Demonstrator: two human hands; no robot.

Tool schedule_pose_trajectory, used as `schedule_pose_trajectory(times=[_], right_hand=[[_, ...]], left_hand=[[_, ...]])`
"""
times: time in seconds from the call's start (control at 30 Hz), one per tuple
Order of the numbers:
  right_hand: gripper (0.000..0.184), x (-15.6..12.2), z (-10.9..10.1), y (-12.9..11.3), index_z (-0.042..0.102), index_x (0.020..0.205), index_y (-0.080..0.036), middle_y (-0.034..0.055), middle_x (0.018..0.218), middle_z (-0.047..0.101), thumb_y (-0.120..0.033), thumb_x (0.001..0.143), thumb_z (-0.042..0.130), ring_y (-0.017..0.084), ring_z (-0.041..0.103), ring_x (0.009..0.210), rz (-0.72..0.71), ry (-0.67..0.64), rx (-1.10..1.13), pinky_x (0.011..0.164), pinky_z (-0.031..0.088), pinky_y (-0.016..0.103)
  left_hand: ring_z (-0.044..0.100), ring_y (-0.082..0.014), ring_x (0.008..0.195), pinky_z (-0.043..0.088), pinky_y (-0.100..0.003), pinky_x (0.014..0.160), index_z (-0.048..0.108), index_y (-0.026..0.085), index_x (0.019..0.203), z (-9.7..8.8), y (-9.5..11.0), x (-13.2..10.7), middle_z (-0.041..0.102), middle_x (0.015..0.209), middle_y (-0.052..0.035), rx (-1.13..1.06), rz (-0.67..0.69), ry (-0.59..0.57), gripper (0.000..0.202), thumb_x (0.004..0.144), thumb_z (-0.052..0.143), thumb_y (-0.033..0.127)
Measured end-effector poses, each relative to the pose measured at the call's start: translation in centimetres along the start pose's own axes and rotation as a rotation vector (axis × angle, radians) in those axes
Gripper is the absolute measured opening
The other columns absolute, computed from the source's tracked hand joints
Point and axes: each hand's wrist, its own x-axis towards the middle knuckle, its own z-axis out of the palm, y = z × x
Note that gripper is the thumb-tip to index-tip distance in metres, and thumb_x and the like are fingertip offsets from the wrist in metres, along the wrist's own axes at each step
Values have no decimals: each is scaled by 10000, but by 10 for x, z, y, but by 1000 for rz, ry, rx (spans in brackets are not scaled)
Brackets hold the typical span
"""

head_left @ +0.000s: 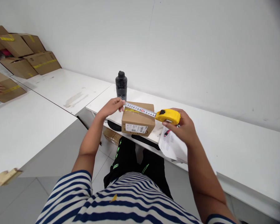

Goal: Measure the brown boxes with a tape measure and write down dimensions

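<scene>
Yellow tape measure (167,115) blade reads 3–9, 1–5 over white-labelled box (138,121).

The white worktop (235,140) lies bare to the right of the small brown cardboard box (137,119), so there is room to pass. A black cylindrical bottle (121,85) stands close behind the box. The blade of the yellow tape measure (168,115) spans the box top. White printed paper sheets (171,146) overhang the front edge just right of it. A heap of brown cardboard boxes (25,56) crowds the far left.

Packing room: cardboard boxes (25,53), white tables (25,124).
</scene>
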Motion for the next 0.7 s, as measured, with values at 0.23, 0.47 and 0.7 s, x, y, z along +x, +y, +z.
schedule_pose_trajectory(times=[0.23,0.47,0.7], right_hand=[[568,-71,100,-69,477,1338,-290,136,1343,661,-230,826,716,288,700,1201,-434,272,-179,829,661,438],[872,-73,148,-58,222,1623,-263,184,1467,597,-274,896,705,308,615,1345,-203,356,-191,1001,604,492],[762,-62,140,-60,383,1502,-219,167,1293,619,-513,874,698,320,615,1225,-82,320,-218,986,578,542]], left_hand=[[595,-102,695,512,-274,744,580,174,834,18,35,66,644,797,-31,-155,19,-234,255,970,584,389],[601,-208,883,476,-378,895,566,190,864,47,17,92,660,945,-80,487,144,-180,321,978,466,473],[624,-231,965,464,-359,871,660,189,1027,53,5,88,693,1111,-86,514,162,-274,437,941,469,573]])
